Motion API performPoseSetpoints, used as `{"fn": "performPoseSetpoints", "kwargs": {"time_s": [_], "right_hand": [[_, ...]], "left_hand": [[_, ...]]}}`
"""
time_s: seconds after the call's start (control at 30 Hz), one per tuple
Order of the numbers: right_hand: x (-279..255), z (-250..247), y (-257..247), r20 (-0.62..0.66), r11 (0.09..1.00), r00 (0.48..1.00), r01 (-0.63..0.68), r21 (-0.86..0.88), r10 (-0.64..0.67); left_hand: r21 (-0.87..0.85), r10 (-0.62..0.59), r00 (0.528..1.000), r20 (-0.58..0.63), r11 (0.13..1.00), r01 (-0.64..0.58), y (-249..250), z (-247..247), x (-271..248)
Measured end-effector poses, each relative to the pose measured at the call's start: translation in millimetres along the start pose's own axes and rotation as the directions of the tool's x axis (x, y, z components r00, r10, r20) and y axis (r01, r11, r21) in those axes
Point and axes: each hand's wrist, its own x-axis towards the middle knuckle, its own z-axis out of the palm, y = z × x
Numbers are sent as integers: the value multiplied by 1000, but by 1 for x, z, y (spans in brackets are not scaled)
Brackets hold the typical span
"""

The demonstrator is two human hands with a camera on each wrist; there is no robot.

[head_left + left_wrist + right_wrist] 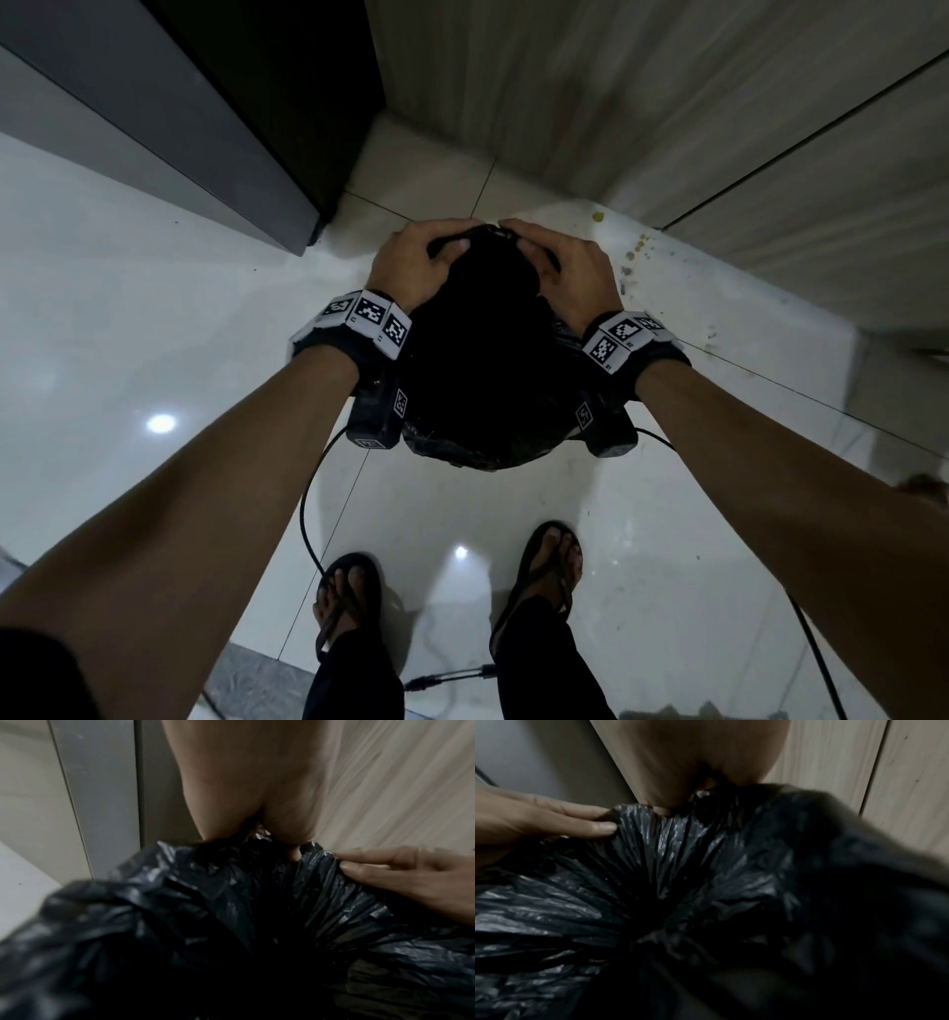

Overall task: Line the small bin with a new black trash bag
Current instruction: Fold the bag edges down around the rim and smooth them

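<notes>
Both hands grip the far edge of a black trash bag (477, 360) spread over a small bin, which is hidden beneath it, on a glossy tiled floor (154, 308). The left hand (418, 262) and right hand (562, 267) nearly meet, fingers curled over the crinkled plastic and thumbs pressing inside, by a wood-grain wall (616, 103)

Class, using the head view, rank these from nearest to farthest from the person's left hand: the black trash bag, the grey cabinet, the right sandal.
1. black trash bag: gripped by the left hand.
2. grey cabinet: upper left.
3. right sandal: bottom, by the feet.
</notes>
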Motion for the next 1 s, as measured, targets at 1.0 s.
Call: {"fn": "performPoseSetpoints", "kwargs": {"time_s": [1.0], "right_hand": [[-106, 10, 8, -120, 918, 932, -305, 254, 343]], "left_hand": [[-539, -427, 904, -38, 770, 341, -44, 14, -103]]}}
